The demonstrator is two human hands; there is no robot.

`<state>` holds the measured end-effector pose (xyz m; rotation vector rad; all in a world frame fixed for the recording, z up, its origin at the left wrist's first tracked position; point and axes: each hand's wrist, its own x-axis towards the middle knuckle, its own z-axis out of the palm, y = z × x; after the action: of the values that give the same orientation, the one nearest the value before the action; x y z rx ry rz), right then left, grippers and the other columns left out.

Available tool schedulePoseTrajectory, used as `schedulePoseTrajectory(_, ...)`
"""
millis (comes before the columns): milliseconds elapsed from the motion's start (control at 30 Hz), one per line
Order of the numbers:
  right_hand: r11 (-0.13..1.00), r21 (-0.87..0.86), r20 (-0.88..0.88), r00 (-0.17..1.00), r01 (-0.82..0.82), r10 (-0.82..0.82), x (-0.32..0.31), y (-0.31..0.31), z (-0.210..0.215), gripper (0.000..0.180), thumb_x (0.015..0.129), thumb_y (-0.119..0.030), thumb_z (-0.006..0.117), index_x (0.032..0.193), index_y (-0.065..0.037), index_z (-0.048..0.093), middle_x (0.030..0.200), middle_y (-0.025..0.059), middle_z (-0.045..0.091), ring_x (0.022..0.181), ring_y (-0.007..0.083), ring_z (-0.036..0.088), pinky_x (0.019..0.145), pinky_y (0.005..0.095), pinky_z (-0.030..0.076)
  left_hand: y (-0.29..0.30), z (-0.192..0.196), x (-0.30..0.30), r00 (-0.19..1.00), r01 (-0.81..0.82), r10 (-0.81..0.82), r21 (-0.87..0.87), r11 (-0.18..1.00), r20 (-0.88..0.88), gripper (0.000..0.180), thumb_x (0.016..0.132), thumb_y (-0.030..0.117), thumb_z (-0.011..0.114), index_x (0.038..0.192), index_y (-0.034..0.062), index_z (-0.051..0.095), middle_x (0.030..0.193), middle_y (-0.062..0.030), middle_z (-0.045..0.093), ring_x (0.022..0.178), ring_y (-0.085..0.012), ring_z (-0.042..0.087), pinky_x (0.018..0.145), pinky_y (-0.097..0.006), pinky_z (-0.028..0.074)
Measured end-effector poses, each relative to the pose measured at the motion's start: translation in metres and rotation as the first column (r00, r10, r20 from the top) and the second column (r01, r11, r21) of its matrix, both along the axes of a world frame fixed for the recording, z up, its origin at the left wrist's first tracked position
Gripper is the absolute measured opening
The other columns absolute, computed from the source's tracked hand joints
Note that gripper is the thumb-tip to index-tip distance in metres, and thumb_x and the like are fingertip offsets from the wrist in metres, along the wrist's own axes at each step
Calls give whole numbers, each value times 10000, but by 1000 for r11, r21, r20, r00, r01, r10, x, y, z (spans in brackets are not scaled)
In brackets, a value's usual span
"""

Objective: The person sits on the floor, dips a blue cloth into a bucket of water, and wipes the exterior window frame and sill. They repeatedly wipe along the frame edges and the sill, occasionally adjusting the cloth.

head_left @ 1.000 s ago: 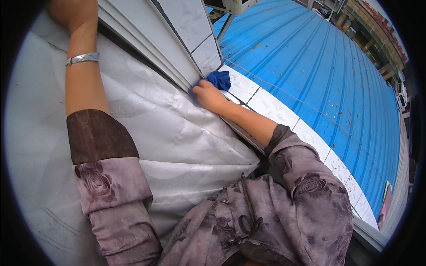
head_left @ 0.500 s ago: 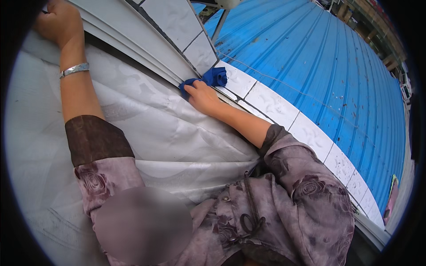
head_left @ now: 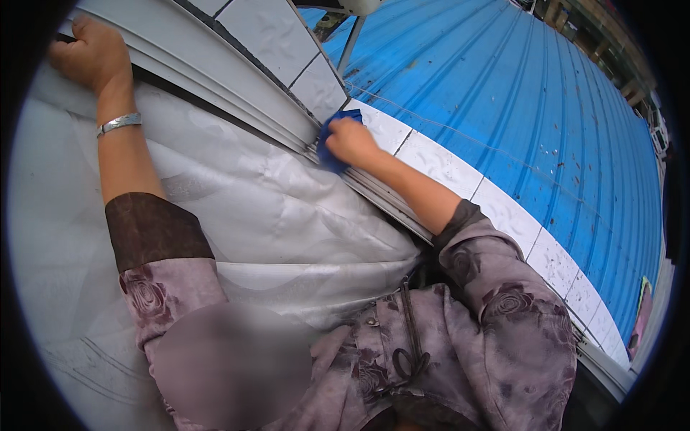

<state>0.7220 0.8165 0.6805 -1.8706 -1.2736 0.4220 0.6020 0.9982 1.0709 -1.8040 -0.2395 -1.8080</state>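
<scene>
Right hand [head_left: 352, 142], closed on one blue cloth [head_left: 329, 156], beside white frame [head_left: 215, 72]. Left hand [head_left: 97, 57], fingers curled by same frame; grip, near the dim rim, cannot be told.

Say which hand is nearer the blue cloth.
Right. The right hand holds the blue cloth near the tiled corner; the left hand is well away from it, up at the far left by the white frame.

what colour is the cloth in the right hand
Blue; the cloth shows best in the head view.
</scene>
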Motion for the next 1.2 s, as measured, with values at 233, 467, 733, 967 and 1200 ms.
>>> schedulePoseTrajectory(233,631,721,-199,958,287,-209,47,55,46,225,779,-56,635,965,-1,521,992,230,522,959,390,512,835,418,424,-47,-132,13,997,-47,60,-211,976,54,544,932,157,476,1324,-99,199,1194,-261,304,1106,-344,326,966,-491,284)
schedulePoseTrajectory(467,803,469,-245,927,369,-283,46,73,-46,203,767,-46,635,954,-10,565,924,194,556,906,384,532,797,418,450,-57,-175,20,996,-64,81,-330,942,38,511,947,143,450,1344,-115,259,1264,-299,378,1152,-396,356,999,-465,306)
schedulePoseTrajectory(733,577,789,-150,977,210,-151,12,70,25,185,781,-5,609,961,-13,566,948,179,507,902,367,514,783,398,443,-58,-168,14,994,-95,108,-318,943,24,511,954,154,444,1338,-128,260,1250,-312,389,1140,-410,365,1002,-470,296)
schedulePoseTrajectory(967,516,823,-145,967,236,-211,25,81,58,209,738,36,596,935,-30,574,931,189,507,885,381,503,767,432,430,-62,-168,19,994,-102,109,-302,948,7,510,958,159,439,1335,-133,259,1249,-316,393,1138,-410,373,1001,-474,297)
schedulePoseTrajectory(1200,582,811,-70,998,58,-2,7,55,66,261,753,-9,628,998,-44,546,979,177,484,946,377,504,833,422,436,-55,-176,11,994,-102,106,-296,950,-2,519,961,173,440,1339,-134,259,1248,-305,398,1108,-392,371,992,-473,300)
